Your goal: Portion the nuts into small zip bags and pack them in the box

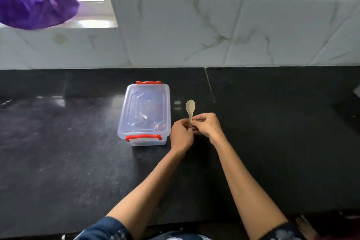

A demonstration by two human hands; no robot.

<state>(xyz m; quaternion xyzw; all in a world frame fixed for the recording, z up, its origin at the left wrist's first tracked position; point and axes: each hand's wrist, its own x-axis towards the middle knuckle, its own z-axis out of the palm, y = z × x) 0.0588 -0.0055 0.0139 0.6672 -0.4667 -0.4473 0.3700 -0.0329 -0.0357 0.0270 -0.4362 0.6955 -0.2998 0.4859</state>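
Observation:
A clear plastic box (145,112) with red clip handles stands on the black counter (78,152), its transparent lid on. Dim shapes of bags and brown nuts show through the lid. Just right of the box, both hands meet around the handle of a small beige spoon (190,107), whose bowl points away from me. My left hand (181,135) pinches the handle from the left. My right hand (207,125) pinches it from the right. The handle's lower end is hidden by the fingers.
A white marble-tiled wall (233,25) rises behind the counter. A window opening sits at the top left with a purple cloth (35,2) hanging in front of it. A dark object (348,111) sits at the counter's right edge.

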